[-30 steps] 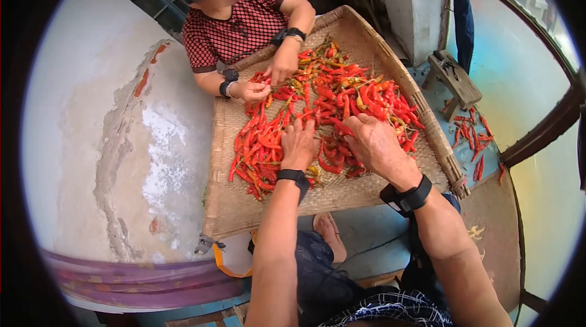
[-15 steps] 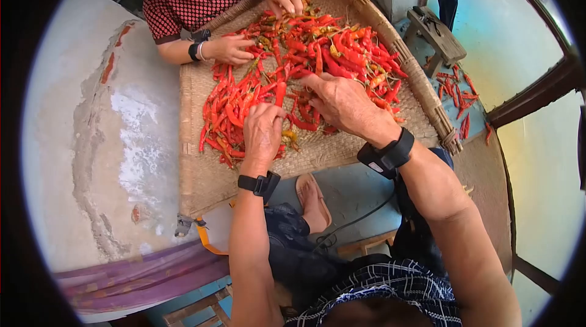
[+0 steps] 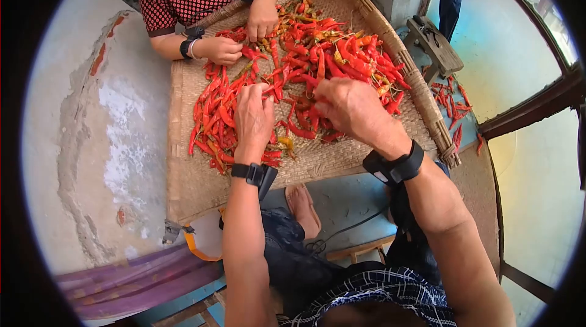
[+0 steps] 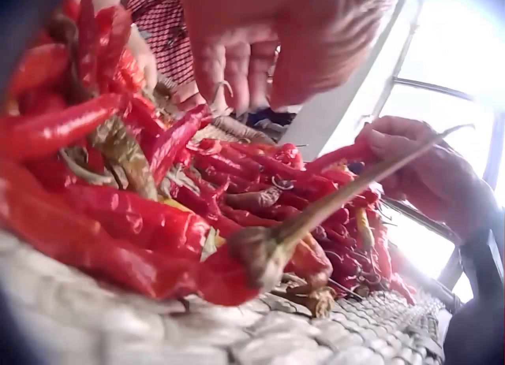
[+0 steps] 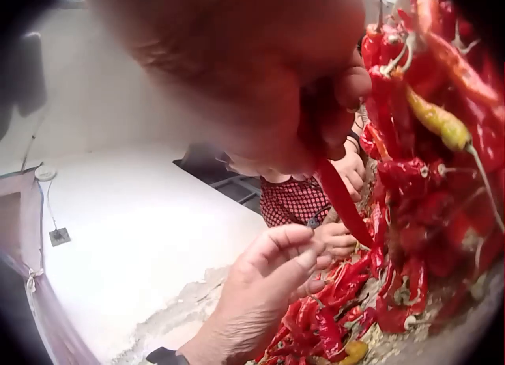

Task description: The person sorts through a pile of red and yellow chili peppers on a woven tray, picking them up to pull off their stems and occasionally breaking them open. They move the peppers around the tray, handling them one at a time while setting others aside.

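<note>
Red chili peppers point(image 3: 351, 58), a few of them yellowish, lie heaped in a shallow woven tray point(image 3: 317, 165). My right hand point(image 3: 360, 110) grips one red chili pepper point(image 5: 343, 203) above the near side of the heap; its tip points down in the right wrist view. My left hand point(image 3: 251, 122) hovers over the left part of the heap, fingers loosely bent and thumb apart from them. A thin pale stem point(image 4: 226, 91) shows by its fingertips in the left wrist view. Close to that camera lies a pepper with a long dry stem point(image 4: 371, 180).
Across the tray, another person's hands point(image 3: 223, 49) work among the peppers. A wooden stool point(image 3: 436, 46) stands right of the tray, with loose red peppers point(image 3: 452, 104) on the floor beside it. A wall point(image 3: 91, 138) runs along the left.
My right hand has risen slightly and drawn its fingers together round a pepper. My left hand has moved a little up and left. The other person's hands have come together over the peppers.
</note>
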Demonstrator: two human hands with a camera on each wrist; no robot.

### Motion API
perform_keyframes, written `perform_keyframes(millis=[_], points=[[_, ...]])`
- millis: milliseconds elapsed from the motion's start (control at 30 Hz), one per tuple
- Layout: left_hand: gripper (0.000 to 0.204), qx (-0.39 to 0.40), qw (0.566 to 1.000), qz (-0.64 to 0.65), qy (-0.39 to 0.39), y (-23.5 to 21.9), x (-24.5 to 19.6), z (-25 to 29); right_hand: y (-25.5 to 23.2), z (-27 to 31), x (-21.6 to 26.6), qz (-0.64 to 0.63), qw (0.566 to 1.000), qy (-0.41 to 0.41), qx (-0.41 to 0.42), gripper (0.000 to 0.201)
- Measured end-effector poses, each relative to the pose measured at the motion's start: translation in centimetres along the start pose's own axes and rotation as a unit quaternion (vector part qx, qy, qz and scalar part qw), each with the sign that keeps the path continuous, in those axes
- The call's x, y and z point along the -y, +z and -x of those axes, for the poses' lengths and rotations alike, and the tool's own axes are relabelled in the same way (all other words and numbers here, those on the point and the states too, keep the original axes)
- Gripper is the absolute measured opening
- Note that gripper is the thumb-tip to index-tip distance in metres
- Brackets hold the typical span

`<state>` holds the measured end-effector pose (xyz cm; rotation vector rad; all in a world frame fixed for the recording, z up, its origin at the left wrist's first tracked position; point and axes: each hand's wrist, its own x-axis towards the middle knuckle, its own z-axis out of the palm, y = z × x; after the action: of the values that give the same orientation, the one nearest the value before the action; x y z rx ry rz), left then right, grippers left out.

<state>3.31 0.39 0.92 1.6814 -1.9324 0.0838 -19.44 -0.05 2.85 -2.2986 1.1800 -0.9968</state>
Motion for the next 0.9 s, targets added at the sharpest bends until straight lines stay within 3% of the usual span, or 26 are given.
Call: perform_keyframes(millis=[33,67,133,167,200,267,333,433,533,767,867,900], points=[[0.036,0.043,0.999,-0.006,-0.027,0.8,0.7,-0.5,0.1,0.3,0.2,0.044,0.998,-0.027,0.020,0.015],[0.036,0.043,0.999,-0.005,-0.029,2.0,1.2,-0.8,0.3,0.6,0.4,0.086,0.994,-0.054,0.040,0.016],[0.047,0.012,0.990,-0.136,0.019,3.8,1.1,-1.6,0.6,0.6,0.3,0.115,0.990,-0.077,0.040,0.020],[0.054,0.060,0.984,-0.165,-0.032,4.5,1.1,-1.8,0.7,0.5,0.3,0.110,0.990,-0.078,0.037,0.021],[0.054,0.062,0.984,-0.163,-0.032,4.6,0.8,-2.1,0.7,0.5,0.4,0.104,0.991,-0.078,0.033,0.022],[0.052,0.142,0.963,-0.208,-0.100,4.8,0.3,-2.7,0.5,0.3,0.5,0.110,0.989,-0.095,0.018,0.015],[0.045,0.122,0.965,-0.214,-0.087,4.8,0.9,-2.8,0.5,0.3,0.6,0.083,0.993,-0.084,0.015,0.015],[0.030,0.121,0.976,-0.175,-0.052,4.2,1.2,-2.6,0.6,0.3,0.4,0.069,0.994,-0.088,0.012,0.014],[0.028,0.174,0.976,-0.113,-0.061,2.1,-0.1,-1.8,0.4,0.3,0.3,0.057,0.995,-0.079,0.006,0.014],[0.026,0.163,0.982,0.072,-0.063,-1.9,-2.2,1.8,1.7,0.3,-0.4,0.029,0.994,-0.109,-0.015,0.015],[0.024,0.140,0.980,0.140,-0.025,-3.0,-2.8,2.8,1.7,0.3,0.4,0.009,0.998,-0.039,0.058,0.027],[0.023,0.150,0.976,0.158,-0.025,-3.3,-3.2,3.0,2.2,0.0,0.3,-0.005,0.996,-0.054,0.077,0.032]])
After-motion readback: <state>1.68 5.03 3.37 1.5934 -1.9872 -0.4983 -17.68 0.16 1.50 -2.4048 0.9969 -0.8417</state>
